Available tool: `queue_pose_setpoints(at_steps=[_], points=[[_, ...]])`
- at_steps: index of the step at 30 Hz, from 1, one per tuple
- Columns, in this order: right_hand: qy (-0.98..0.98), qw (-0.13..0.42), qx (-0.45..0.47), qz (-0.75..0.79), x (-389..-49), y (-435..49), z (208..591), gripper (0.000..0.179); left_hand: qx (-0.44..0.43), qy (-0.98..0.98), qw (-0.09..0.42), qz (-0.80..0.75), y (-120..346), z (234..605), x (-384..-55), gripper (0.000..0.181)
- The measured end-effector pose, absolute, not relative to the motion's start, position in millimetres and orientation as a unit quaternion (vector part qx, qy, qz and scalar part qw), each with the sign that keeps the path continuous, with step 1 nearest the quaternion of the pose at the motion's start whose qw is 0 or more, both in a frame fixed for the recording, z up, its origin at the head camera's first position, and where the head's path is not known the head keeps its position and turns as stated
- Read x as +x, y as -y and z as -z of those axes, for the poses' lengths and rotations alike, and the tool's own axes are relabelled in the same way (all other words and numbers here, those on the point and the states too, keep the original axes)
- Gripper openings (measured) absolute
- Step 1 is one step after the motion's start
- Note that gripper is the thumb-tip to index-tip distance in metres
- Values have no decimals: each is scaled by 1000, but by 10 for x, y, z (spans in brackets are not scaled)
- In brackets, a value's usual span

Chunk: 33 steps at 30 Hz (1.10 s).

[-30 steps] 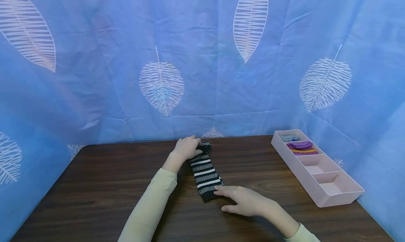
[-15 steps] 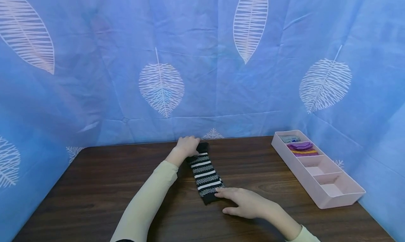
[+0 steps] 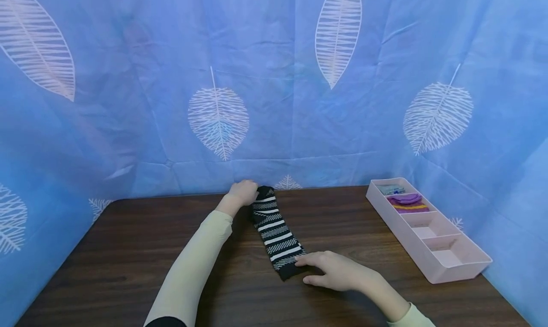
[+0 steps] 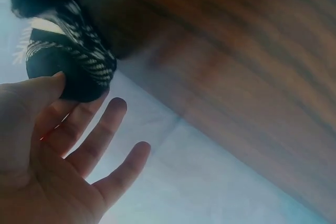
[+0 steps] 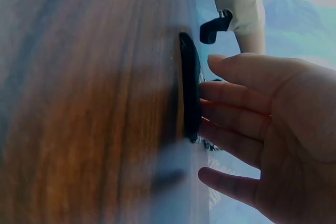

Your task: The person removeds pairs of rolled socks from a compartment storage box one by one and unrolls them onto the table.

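While the left hand (image 3: 245,192) pinches the black-and-white striped knit sock (image 3: 276,233) at its far end, the right hand (image 3: 337,272) touches the near end, fingers loosely extended. Best tug gently, smoothing creases flat

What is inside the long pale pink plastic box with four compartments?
In the box, the farthest compartment holds grey-blue fabric; the next, purple fabric with a yellow stripe. The nearer two show bare floor, partly hidden by walls. Anything beneath either fabric is covered.
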State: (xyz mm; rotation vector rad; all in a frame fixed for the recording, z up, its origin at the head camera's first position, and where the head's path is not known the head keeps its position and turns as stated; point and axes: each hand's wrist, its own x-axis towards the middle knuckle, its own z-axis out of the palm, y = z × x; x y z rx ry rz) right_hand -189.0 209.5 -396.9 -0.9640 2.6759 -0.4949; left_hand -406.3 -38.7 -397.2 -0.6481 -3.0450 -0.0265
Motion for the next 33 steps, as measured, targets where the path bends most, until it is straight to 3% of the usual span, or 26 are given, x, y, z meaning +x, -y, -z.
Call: queue_pose_setpoints(at_steps=[7, 13, 20, 25, 33], points=[[-919, 126, -330, 173, -1898, -2105, 3955, 41, -201, 979, 38, 19, 446, 3920, -4064, 18], [-920, 126, -327, 175, -1900, -2097, 3955, 40, -216, 973, 73, 22, 466, 3896, -4025, 28], [-921, 132, -321, 178, -1904, -2098, 3941, 40, -299, 947, 117, -24, 419, 3965, -3923, 37], [-921, 136, -318, 177, -1905, -2096, 3945, 40, -360, 927, 85, -61, 404, 4023, -3853, 48], [-924, 127, -318, 172, -1901, -2088, 3949, 39, -343, 939, -20, -30, 399, 4012, -3855, 51]])
